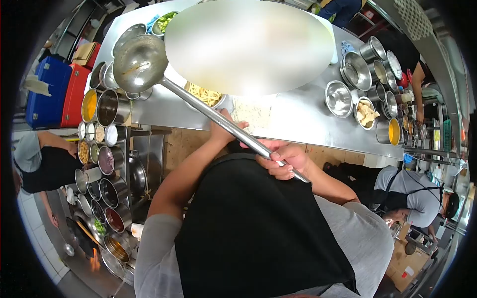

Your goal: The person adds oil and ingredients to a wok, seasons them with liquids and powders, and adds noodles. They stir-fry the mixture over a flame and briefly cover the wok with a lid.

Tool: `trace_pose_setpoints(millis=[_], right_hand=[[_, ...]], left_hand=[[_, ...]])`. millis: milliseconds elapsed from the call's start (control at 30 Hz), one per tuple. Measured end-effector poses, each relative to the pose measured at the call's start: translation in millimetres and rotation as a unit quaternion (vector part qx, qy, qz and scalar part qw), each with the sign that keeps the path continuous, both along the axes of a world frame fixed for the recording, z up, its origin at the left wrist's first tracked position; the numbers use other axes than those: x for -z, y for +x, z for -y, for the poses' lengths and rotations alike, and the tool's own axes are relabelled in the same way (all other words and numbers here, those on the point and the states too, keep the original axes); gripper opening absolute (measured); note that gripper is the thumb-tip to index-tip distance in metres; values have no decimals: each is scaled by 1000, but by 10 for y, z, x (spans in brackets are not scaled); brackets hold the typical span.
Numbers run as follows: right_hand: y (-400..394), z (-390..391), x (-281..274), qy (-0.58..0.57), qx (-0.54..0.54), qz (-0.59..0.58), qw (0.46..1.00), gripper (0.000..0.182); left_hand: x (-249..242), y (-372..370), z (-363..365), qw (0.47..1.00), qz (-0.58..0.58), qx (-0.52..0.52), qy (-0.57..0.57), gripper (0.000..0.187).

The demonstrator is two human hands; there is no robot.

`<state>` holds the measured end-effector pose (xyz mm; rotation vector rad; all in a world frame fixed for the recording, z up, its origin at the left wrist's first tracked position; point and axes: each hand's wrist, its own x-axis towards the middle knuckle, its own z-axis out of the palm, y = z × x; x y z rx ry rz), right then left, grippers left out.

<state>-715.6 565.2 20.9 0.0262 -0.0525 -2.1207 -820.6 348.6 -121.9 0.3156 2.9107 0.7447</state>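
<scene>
My right hand (pixel 285 160) is closed around the lower handle of a large metal ladle (pixel 140 62). The handle runs diagonally up to the left, and the round bowl hangs over the table's left side, with a small brown smear inside. Behind the handle, my left hand (pixel 224 127) is partly hidden; its visible fingers are apart at the table's front edge. Just beyond it lies a pale, speckled patch (pixel 252 111) on the steel table (pixel 308 126). A bowl of pale yellow strips (pixel 204 94) sits partly behind the ladle.
Steel bowls (pixel 339 98) and a bowl of pale chunks (pixel 366 113) stand on the right. Pots and containers (pixel 107 108) crowd the left, with a flame (pixel 95 259) lower down. Co-workers (pixel 44 161) stand on both sides. A blurred oval hides the table's far middle.
</scene>
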Motion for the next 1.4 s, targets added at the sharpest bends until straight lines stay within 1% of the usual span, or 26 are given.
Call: trace_pose_setpoints(millis=[67, 100, 133, 200, 267, 333, 400, 467, 533, 567, 600, 667, 700, 733, 800, 867, 933, 1000, 1033, 1067, 1133, 1200, 1267, 1300, 1333, 1400], right_hand=[[30, -57, 12, 4, 1, 0, 1000, 73], [39, -79, 22, 8, 1, 1, 1000, 72], [49, -93, 39, 7, -1, 0, 1000, 72], [65, -115, 97, -11, -8, -7, 1000, 72], [37, -115, 79, -3, -22, -11, 1000, 72], [-21, -85, 48, 6, -44, -16, 999, 72], [-107, -23, 6, 26, -74, -11, 997, 72], [-217, 68, -66, 36, -115, -19, 992, 72], [-329, 189, -153, 44, -166, -32, 985, 73], [-372, 258, -197, 65, -186, -44, 979, 73], [-415, 349, -252, 84, -208, -58, 973, 74], [-496, 535, -381, 80, -267, -76, 957, 78], [-549, 638, -431, 82, -288, -83, 951, 79], [-593, 757, -465, 83, -310, -91, 943, 80], [-646, 1040, -519, 72, -363, -117, 922, 81], [-611, 1294, -550, 55, -414, -150, 896, 81], [-626, 1774, -620, 45, -447, -159, 879, 83], [-585, 2244, -698, 49, -504, -160, 847, 84], [-544, 2481, -740, 64, -524, -157, 835, 84], [-498, 2726, -764, 80, -542, -155, 822, 84], [-276, 3101, -868, 66, -592, -162, 786, 84], [-115, 3552, -823, 68, -635, -166, 752, 84], [107, 3976, -754, 67, -671, -167, 720, 83], [225, 4183, -720, 71, -684, -178, 704, 83], [487, 4183, -942, 83, -693, -192, 690, 82], [730, 4556, -881, 81, -722, -209, 654, 83]], left_hand=[[355, 4, -140, 992, -115, -13, -53, 76], [273, -33, -215, 998, 30, -39, -34, 77], [294, -58, -239, 998, 30, -41, -34, 77], [327, -78, -267, 984, 138, -65, 92, 80], [324, -22, -235, 974, 152, -105, 128, 83], [226, 31, -123, 947, 166, -112, 251, 79], [129, 70, 56, 933, 162, -101, 304, 76], [-158, 141, 270, 918, 148, -97, 356, 73], [-693, 272, 481, 878, 163, -101, 438, 69], [-685, 328, 628, 864, 140, -102, 474, 60], [-755, 405, 802, 862, 119, -130, 475, 60], [-995, 619, 1167, 882, 82, -115, 449, 54], [-1179, 752, 1338, 850, 135, -157, 485, 60], [-1163, 901, 1526, 881, 64, -162, 440, 60], [-938, 1295, 1927, 875, -18, -230, 425, 59], [-1130, 1887, 2136, 853, -97, -296, 419, 59], [-1244, 2446, 2413, 820, -161, -357, 418, 59], [-1282, 3084, 2602, 773, -117, -463, 417, 58], [-1192, 3410, 2657, 740, -135, -497, 432, 59], [-1208, 3702, 2658, 719, -151, -525, 429, 59], [-1371, 4323, 2482, 629, -205, -601, 447, 59], [-1341, 4778, 2362, 590, -234, -652, 415, 65], [-1462, 5135, 2195, 535, -252, -729, 345, 73], [-1349, 5305, 2110, 491, -268, -734, 384, 89], [-1619, 5519, 1889, 472, -275, -742, 389, 89], [-1864, 5672, 1731, 422, -320, -775, 344, 106]])
